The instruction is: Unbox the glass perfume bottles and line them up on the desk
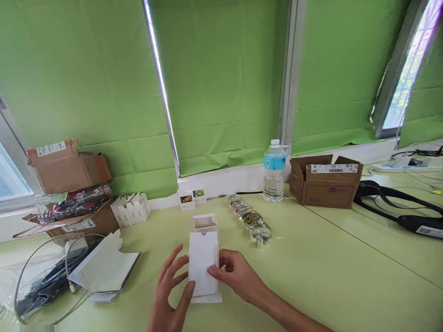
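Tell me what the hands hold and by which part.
A small white carton, top flap open. The right hand grips its right edge; the left hand touches its lower left corner with the thumb.

green blinds [221, 83], pale green table [328, 276]

Matt white paperboard carton [203, 266], smooth-faced, on a smooth, faintly glossy pale-green laminate table [328, 267]. Clear, glossy plastic water bottle [274, 171]; glassy, reflective domed pieces [249, 218] in a row; rough, matt brown corrugated cardboard box [323, 180]; matt green cloth blinds [221, 83].
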Motion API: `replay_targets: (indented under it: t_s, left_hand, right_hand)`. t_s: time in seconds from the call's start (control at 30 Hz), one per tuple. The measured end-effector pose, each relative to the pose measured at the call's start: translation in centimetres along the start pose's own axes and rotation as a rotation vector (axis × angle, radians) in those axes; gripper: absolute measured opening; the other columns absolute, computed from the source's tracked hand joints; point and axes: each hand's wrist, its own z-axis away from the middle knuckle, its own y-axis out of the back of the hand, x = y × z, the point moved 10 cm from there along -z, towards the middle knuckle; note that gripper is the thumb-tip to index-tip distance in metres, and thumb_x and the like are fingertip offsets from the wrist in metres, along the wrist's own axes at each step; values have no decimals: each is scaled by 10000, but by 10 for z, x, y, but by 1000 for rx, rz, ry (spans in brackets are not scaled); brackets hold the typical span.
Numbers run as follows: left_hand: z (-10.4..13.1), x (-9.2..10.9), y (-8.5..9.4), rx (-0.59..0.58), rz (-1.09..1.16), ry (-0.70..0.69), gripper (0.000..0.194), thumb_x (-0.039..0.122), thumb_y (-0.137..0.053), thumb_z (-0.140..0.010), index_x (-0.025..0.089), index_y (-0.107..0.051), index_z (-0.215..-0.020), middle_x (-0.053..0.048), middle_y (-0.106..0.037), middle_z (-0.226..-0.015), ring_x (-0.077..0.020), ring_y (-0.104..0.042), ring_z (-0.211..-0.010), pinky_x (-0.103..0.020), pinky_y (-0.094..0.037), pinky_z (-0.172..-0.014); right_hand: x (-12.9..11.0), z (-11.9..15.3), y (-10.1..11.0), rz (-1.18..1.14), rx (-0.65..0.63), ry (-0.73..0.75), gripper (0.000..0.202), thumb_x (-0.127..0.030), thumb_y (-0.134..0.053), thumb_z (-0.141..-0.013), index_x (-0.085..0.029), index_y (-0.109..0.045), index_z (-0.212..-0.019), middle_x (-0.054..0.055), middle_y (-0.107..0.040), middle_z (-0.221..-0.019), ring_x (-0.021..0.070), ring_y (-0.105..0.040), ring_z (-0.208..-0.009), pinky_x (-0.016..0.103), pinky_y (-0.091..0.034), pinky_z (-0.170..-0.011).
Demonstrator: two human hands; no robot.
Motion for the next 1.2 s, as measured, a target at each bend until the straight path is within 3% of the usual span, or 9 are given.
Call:
replay_targets:
  t_s: [0.13,0.23,0.37,0.47,0.53,0.6,0.73,0.97,1.2]
  left_hand:
    - [-18,-11,11,28,-27,43,366,408,-516,-866,303,-502,-1217,-80,-427,-1402,-245,-603,-1056,-372,-577,-775]
    - [-41,-17,11,33,-119,29,360,373,-563,-848,278,-498,-1189,-85,-435,-1389,-242,-560,-1125,-385,-549,-836]
    - [-68,-12,-19,-77,-206,-75,324,286,-572,-840,264,-514,-1158,-79,-393,-1433,-248,-403,-1300,-469,-385,-1041]
    - [-84,-12,-43,-111,-249,-91,317,229,-584,-816,265,-551,-1130,-73,-330,-1479,-261,-282,-1374,-489,-286,-1095]
    - [-92,-17,-55,-120,-189,-64,336,214,-603,-793,256,-558,-1123,-86,-361,-1460,-271,-321,-1356,-482,-306,-1082]
    - [-97,-24,-66,-154,-66,-1,352,231,-603,-791,242,-536,-1136,-104,-505,-1338,-267,-492,-1229,-463,-407,-1004]
    - [-93,-26,-80,-236,109,94,381,277,-589,-806,241,-484,-1170,-73,-642,-1127,-213,-657,-938,-402,-520,-842]
    - [-68,9,-94,-391,57,30,346,237,-632,-778,249,-566,-1118,-32,-667,-1087,-206,-620,-1005,-355,-506,-882]
    - [-63,8,-98,-411,87,54,337,268,-648,-774,235,-577,-1102,-39,-677,-1073,-210,-633,-993,-349,-508,-881]
  right_hand:
    - [2,-1,5,-43,-27,-45,340,-440,-629,-777,-149,-644,-954,12,-633,-781,71,-509,-450,183,-382,-368]
    - [-7,-7,23,-100,13,2,360,-469,-632,-772,-140,-616,-919,-5,-600,-714,78,-526,-452,190,-402,-382]
    - [-16,-15,63,-173,140,66,415,-499,-638,-766,-145,-586,-976,-6,-599,-676,100,-541,-474,222,-437,-408]
    - [-17,-18,89,-220,219,73,474,-518,-660,-738,-155,-562,-1027,-15,-598,-634,115,-544,-462,246,-450,-415]
    - [-17,-19,98,-232,240,70,480,-525,-669,-728,-157,-567,-1019,-17,-594,-615,120,-546,-464,254,-453,-421]
    - [-20,-18,101,-243,245,77,459,-528,-672,-727,-158,-581,-982,-11,-597,-624,122,-549,-478,257,-456,-430]
    - [-37,-13,96,-259,219,116,439,-521,-672,-735,-158,-588,-967,10,-621,-656,138,-573,-521,277,-482,-467]
    - [-58,-4,85,-218,215,202,427,-498,-676,-743,-165,-575,-991,36,-649,-752,169,-623,-628,320,-529,-574]
    - [-51,-4,95,90,268,212,328,-467,-628,-793,-187,-594,-962,30,-632,-812,158,-590,-701,233,-450,-502]
